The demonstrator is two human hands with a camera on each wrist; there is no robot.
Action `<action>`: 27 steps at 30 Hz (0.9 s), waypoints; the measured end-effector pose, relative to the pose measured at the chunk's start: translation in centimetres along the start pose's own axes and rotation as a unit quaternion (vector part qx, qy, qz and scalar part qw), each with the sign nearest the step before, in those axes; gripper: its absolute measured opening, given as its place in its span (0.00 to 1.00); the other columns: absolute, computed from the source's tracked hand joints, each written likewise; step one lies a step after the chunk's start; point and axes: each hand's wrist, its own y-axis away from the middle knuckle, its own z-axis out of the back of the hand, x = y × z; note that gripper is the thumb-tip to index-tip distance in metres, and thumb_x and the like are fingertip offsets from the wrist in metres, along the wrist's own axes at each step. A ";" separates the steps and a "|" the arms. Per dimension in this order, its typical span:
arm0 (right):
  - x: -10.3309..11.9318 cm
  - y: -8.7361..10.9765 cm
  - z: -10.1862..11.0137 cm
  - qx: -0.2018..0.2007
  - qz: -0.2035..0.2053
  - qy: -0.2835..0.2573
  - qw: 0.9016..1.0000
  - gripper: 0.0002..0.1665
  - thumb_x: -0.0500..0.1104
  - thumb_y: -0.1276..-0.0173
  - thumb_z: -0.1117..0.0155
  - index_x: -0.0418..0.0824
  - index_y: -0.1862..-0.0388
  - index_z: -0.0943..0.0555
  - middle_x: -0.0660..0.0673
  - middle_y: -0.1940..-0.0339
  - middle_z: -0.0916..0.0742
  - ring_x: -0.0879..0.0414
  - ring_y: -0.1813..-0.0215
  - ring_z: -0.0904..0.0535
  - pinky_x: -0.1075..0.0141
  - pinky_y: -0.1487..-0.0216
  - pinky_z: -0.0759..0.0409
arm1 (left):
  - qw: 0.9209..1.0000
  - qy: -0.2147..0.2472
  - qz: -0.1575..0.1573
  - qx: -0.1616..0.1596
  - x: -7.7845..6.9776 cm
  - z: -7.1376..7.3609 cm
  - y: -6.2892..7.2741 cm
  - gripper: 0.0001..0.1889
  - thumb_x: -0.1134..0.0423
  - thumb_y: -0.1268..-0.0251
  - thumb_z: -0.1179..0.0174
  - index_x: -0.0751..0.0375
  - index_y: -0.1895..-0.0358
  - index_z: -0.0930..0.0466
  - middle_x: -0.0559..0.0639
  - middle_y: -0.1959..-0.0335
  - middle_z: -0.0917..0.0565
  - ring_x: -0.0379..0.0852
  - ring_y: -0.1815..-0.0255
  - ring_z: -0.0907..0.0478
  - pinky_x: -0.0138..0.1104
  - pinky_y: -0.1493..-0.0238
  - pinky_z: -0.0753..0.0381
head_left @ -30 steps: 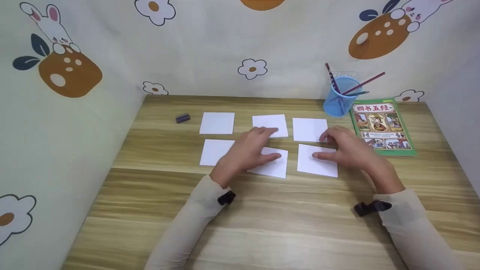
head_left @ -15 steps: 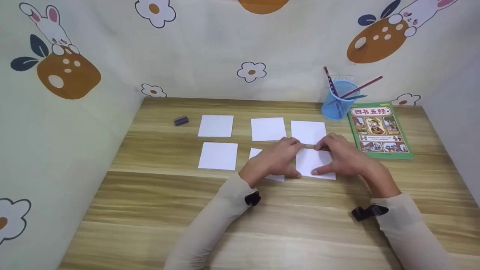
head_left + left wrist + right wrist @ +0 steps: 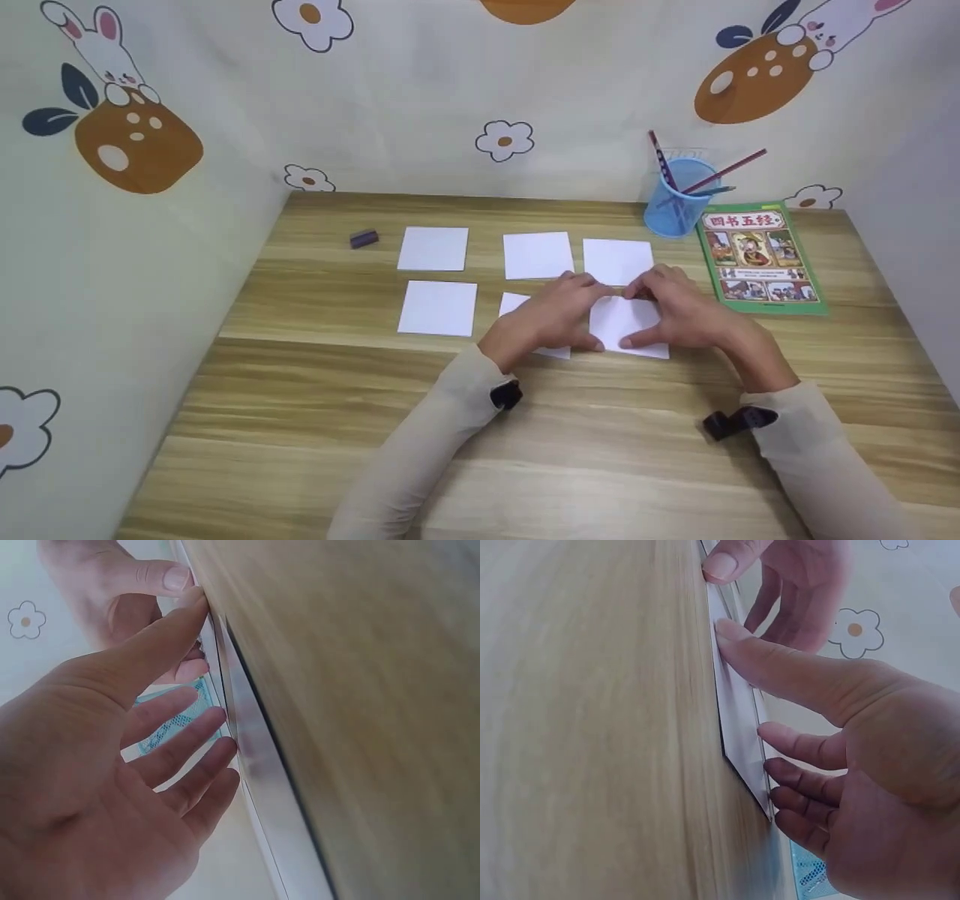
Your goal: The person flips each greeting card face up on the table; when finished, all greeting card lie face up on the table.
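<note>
Both hands are at the front right card (image 3: 627, 321), a white square lying flat on the wooden table. My left hand (image 3: 556, 313) touches its left side, thumb at the near corner and fingers at the far one. From the right, my right hand (image 3: 681, 309) rests its thumb on the card near the front edge, with fingertips by the far edge. In the right wrist view, this card (image 3: 740, 716) lies under the right thumb (image 3: 776, 664), the other fingers loosely extended. The front middle card (image 3: 513, 302) is partly hidden under the left hand.
More white cards lie in two rows, including a back right card (image 3: 619, 261) and a front left card (image 3: 437, 308). A dark eraser-like block (image 3: 364, 239) sits at back left. A blue pencil cup (image 3: 675, 214) and green-bordered book (image 3: 763, 259) stand at back right.
My left hand has moved right, from over the middle cards to the front right card. My right thumb has come down toward that card's near edge, and the card sits slightly farther left.
</note>
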 end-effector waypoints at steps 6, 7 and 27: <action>0.2 -0.1 0.1 0.001 -0.002 0.009 1.000 0.46 0.61 0.46 0.11 0.41 0.36 0.21 0.42 0.39 0.15 0.45 0.35 0.26 0.47 0.30 0.29 | 1.000 0.011 -0.003 -0.005 0.1 0.0 0.1 0.46 0.47 0.37 0.20 0.47 0.17 0.31 0.51 0.28 0.22 0.50 0.28 0.29 0.39 0.23 0.26; 0.3 -0.1 0.1 0.001 0.000 0.012 1.000 0.47 0.61 0.46 0.11 0.41 0.34 0.21 0.42 0.38 0.14 0.44 0.35 0.26 0.46 0.30 0.29 | 1.000 0.012 -0.003 -0.005 0.1 0.0 0.1 0.46 0.47 0.37 0.20 0.47 0.17 0.31 0.51 0.28 0.23 0.50 0.29 0.29 0.38 0.23 0.25; -0.3 -1.0 0.4 -0.126 -0.003 -0.072 0.989 0.16 0.52 0.28 0.22 0.44 0.49 0.13 0.49 0.69 0.10 0.57 0.67 0.17 0.72 0.68 0.21 | 0.987 0.110 -0.054 -0.105 0.3 0.5 -0.1 0.36 0.66 0.28 0.28 0.53 0.20 0.30 0.53 0.32 0.23 0.43 0.45 0.21 0.29 0.41 0.19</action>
